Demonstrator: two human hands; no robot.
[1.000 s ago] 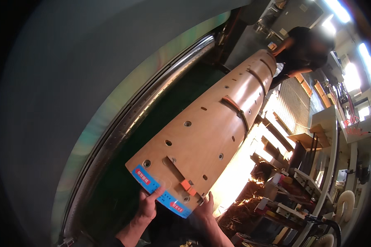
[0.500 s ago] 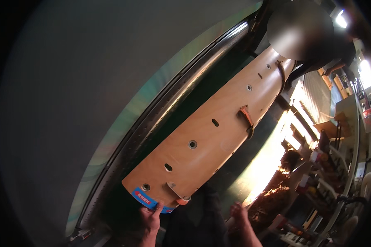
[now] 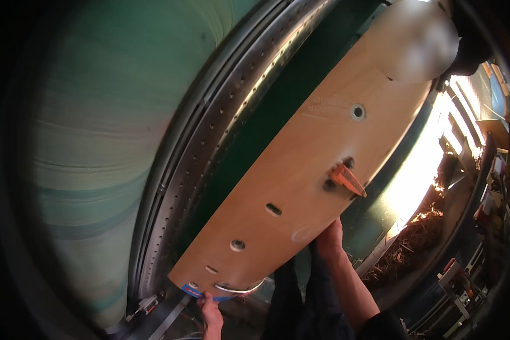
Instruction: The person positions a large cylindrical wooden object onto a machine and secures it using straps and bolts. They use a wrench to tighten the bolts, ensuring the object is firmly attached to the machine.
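hands grip plywood panel (image 3: pixel 300 187): left hand (image 3: pixel 209 309) near end, right hand (image 3: pixel 330 241) side edge.

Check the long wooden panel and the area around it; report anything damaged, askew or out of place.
Nothing on the wooden panel looks damaged; its holes and orange bracket seem intact. The left hand holds its near end, the right hand its edge. Wood shavings lie littered at right.

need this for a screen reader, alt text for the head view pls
A person's left hand and right hand grip the near end of a long plywood panel with holes and an orange clip, beside a green machine with a perforated metal rail.
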